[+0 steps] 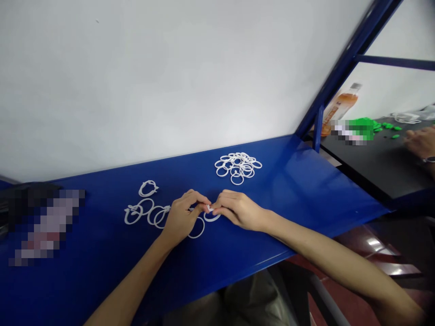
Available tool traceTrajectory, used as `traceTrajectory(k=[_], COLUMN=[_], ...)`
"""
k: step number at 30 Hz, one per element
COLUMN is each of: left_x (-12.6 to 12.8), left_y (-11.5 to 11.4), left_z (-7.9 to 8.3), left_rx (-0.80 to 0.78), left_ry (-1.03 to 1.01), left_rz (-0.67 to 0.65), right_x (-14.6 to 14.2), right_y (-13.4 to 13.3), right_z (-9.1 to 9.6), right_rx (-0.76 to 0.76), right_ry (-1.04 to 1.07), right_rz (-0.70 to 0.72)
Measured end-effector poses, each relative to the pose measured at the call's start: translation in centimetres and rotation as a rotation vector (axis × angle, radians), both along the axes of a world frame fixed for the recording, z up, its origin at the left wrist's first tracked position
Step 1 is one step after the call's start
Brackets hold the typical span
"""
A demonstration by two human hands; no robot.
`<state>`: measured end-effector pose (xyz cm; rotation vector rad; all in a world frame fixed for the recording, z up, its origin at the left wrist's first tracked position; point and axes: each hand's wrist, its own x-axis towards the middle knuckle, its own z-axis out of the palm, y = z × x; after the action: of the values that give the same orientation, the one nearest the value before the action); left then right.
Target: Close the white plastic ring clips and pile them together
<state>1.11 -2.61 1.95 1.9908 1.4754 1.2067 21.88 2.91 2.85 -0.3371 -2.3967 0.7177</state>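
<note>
Between my two hands is a white plastic ring (212, 218), pinched at its small clasp-like part. My left hand (183, 212) grips it from the left with thumb and forefinger. From the right, my right hand (239, 209) pinches the same ring, fingertips almost meeting the left ones. Another white ring (196, 236) lies on the blue table just below my left hand. Several loose rings with small tabs (134, 214) spread to the left, some partly hidden behind that hand. A pile of white rings (238, 165) lies farther back, beyond my right hand.
The blue table (272, 181) meets a white wall (170, 81). A dark item (30, 194) and a blurred-out patch lie at left. At right, past a blue metal frame (340, 59), a black table (363, 158) holds an orange bottle (343, 106), green pieces (387, 126) and another person's hand (421, 142).
</note>
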Motion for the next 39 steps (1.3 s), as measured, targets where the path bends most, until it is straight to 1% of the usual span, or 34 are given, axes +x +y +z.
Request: traceTrajectory(k=[2, 4, 6, 9, 12, 18, 20, 22, 24, 26, 29, 31, 34, 36, 39], left_x=[-0.3, -0.4, -0.3, 0.2, 0.6, 0.9, 0.8, 0.4, -0.2, -1.0, -2.3, -3.0, -3.5, -3.6, -3.5], left_y=[0.1, 0.0, -0.1, -0.3, -0.4, -0.8, -0.7, -0.5, -0.2, -0.1, -0.1, -0.3, -0.6, -0.7, -0.7], left_z=[0.3, 0.8, 1.1, 1.2, 1.0, 1.1, 1.3, 1.5, 1.6, 1.5, 1.3, 1.3, 1.3, 1.4, 1.4], left_rx=[-0.022, -0.034, -0.040, -0.042, -0.020, 0.045, 0.052, 0.068, 0.083, 0.081, 0.012, -0.057, -0.134, -0.158, -0.152], left_ry=[-0.029, -0.052, -0.057, -0.030, 0.003, 0.032, 0.055, 0.108, 0.205, 0.338, 0.529, 0.607, 0.644, 0.639, 0.626], left_rz=[0.020, 0.066, 0.103, 0.120, 0.088, 0.008, 0.010, 0.043, 0.077, 0.079, 0.003, -0.068, -0.134, -0.146, -0.145], right_x=[-0.3, -0.4, -0.3, -0.1, 0.1, 0.3, 0.3, 0.5, 1.1, 2.1, 4.2, 5.4, 6.3, 6.4, 6.2], right_y=[0.0, 0.2, 0.4, 0.7, 0.7, 0.0, 0.1, 0.6, 1.8, 3.5, 6.5, 8.3, 10.0, 10.3, 10.4], right_z=[0.2, 0.3, 0.3, 0.1, 0.1, 0.6, 0.8, 0.9, 0.9, 0.8, 0.3, -0.4, -1.3, -1.7, -2.1], right_rx=[-0.041, -0.058, -0.048, -0.021, -0.019, 0.006, -0.005, -0.016, -0.002, 0.036, 0.135, 0.178, 0.179, 0.167, 0.176], right_ry=[0.051, 0.100, 0.114, 0.073, 0.027, -0.009, 0.015, 0.056, 0.096, 0.125, 0.119, 0.072, 0.005, -0.029, -0.067], right_rz=[-0.064, -0.139, -0.155, -0.064, 0.007, 0.099, 0.093, 0.043, -0.048, -0.214, -0.572, -0.696, -0.745, -0.736, -0.722])
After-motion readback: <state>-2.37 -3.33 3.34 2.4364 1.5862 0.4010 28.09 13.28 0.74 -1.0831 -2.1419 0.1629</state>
